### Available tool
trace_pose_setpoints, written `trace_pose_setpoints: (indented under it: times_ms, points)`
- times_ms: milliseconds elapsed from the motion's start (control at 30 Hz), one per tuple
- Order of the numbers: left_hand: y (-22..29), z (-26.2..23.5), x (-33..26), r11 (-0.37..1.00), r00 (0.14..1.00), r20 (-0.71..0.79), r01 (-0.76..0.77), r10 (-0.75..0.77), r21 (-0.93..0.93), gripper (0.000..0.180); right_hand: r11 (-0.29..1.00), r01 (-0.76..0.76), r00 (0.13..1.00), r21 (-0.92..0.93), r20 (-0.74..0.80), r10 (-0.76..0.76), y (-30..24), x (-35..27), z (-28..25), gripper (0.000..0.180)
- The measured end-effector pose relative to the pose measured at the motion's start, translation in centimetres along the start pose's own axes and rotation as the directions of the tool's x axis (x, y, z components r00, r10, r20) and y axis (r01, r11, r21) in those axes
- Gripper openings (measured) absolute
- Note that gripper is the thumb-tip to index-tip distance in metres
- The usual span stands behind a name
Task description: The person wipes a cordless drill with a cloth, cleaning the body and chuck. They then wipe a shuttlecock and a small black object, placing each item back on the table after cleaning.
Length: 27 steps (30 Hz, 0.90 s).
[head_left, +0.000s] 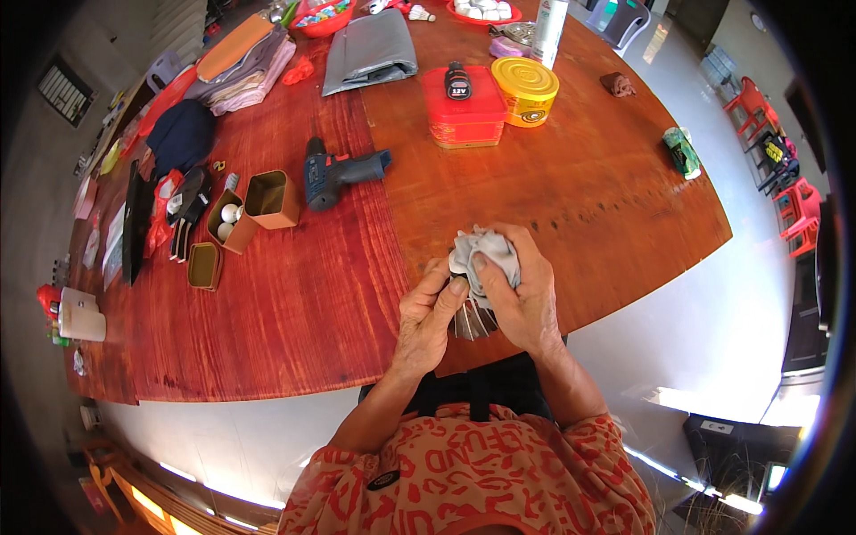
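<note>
Both hands meet near the table's front edge, close to my body. My right hand is closed over a crumpled pale grey cloth, its thumb pressing into the folds. Under the cloth is what looks like a shuttlecock, with dark fanned feathers pointing down toward me. My left hand pinches it near its dark band, thumb and fingers together. The cloth lies against the upper end of the shuttlecock and hides most of it.
Left of my hands lie a cordless drill, an open brown tin and a tin holding white balls. Ahead stand a red box with a battery on top, a yellow round tin and a spray can.
</note>
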<state>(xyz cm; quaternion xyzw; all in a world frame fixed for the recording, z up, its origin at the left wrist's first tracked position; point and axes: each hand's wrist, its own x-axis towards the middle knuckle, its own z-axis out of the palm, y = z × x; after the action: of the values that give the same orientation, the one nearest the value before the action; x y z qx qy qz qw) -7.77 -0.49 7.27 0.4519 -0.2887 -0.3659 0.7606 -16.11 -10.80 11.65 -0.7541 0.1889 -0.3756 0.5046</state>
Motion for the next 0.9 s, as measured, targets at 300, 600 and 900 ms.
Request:
trace_pose_setpoints:
  times_ms: [300,600,900]
  points:
    - [0.6,-0.1,0.4,0.665,0.911,0.06,-0.342,0.409,0.663,0.035,0.866,0.406,0.914,-0.293,0.136,-0.383,-1.6,0.6,-0.2,0.034]
    - [-0.8,0.5,-0.2,0.527,0.909,0.03,-0.268,0.417,0.807,0.05,0.992,-0.029,0.995,-0.119,0.093,0.04,1.1,1.4,-0.8,0.029]
    - [0.8,0.2,1.2,0.983,0.987,-0.02,-0.155,0.157,0.1,0.03,0.744,-0.233,0.97,0.626,0.097,0.222,2.3,1.9,-2.1,0.027]
